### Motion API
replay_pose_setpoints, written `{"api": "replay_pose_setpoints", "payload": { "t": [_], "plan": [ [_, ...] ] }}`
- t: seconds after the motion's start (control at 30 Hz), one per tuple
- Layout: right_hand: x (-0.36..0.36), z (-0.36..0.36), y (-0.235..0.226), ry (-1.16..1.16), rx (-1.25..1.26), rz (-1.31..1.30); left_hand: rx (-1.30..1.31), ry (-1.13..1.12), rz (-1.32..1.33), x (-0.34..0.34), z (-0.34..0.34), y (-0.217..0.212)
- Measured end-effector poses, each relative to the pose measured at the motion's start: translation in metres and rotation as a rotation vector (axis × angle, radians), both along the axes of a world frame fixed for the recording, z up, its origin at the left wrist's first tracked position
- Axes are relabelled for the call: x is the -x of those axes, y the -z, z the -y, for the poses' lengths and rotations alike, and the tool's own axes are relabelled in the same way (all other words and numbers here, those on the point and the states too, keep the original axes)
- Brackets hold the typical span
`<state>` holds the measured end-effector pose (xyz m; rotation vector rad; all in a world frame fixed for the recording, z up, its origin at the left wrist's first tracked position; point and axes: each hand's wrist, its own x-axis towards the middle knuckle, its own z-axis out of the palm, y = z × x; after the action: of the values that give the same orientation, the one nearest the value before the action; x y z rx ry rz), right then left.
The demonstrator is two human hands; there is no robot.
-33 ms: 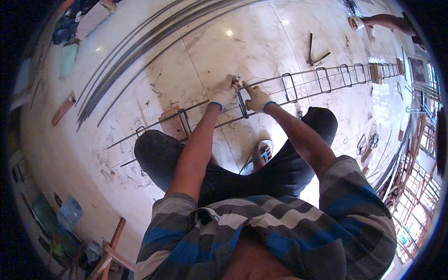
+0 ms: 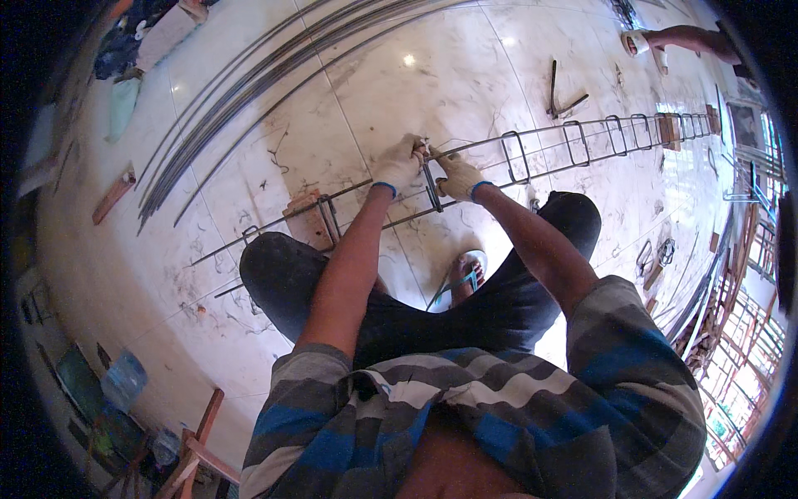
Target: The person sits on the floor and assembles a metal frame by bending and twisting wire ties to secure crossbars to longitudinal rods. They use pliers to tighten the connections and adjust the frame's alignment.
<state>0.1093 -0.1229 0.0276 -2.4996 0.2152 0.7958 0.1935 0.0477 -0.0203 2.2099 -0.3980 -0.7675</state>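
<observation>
A long rebar cage (image 2: 542, 172) of thin steel bars and rectangular stirrups runs across the floor in front of me. My left hand (image 2: 400, 166), in a pale knit glove with a blue cuff, is closed at the far bar, beside the top of a stirrup (image 2: 431, 188). Its fingertips pinch something small that I cannot make out. On the other side of that stirrup, my right hand (image 2: 459, 176), gloved alike, curls against the cage, its fingers bent toward the same joint. Part of the bar is hidden behind both gloves.
Wooden blocks (image 2: 668, 131) and a brick (image 2: 307, 223) prop the cage. Beyond lies a bundle of long loose bars (image 2: 224, 104). A bent bar (image 2: 554, 91) rests on the tiles. Another person's leg (image 2: 694, 39) shows at far right. Wooden pieces (image 2: 204, 424) stand at lower left.
My right hand's index finger has shifted slightly at the joint. The left hand and the cage hold nearly the same place.
</observation>
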Motion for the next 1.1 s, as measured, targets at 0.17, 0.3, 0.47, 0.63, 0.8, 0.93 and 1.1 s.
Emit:
{"api": "replay_pose_setpoints", "payload": {
  "t": [0.17, 0.3, 0.47, 0.63, 0.8, 0.93, 1.1],
  "plan": [
    [-0.013, 0.007, 0.000, -0.095, -0.010, 0.007, 0.069, 0.018, 0.060, -0.008, 0.002, 0.010],
    [-0.007, -0.002, -0.016, -0.240, 0.217, 0.065, 0.153, 0.006, 0.011, -0.011, 0.001, 0.015],
    [-0.012, 0.002, -0.043, -0.464, 0.283, 0.138, 0.229, -0.065, -0.200, -0.011, 0.001, 0.000],
    [-0.067, 0.005, -0.074, -0.450, 0.203, 0.039, 0.233, -0.089, -0.206, -0.012, -0.003, -0.014],
    [-0.146, -0.004, -0.086, -0.570, 0.386, 0.142, 0.332, -0.055, -0.221, -0.020, -0.005, 0.010],
    [-0.176, -0.022, -0.061, -0.671, 0.416, 0.186, 0.514, -0.097, -0.347, -0.026, -0.008, 0.033],
    [-0.188, -0.033, -0.031, -0.768, 0.394, 0.229, 0.678, -0.175, -0.536, -0.026, -0.013, 0.043]
  ]
}}
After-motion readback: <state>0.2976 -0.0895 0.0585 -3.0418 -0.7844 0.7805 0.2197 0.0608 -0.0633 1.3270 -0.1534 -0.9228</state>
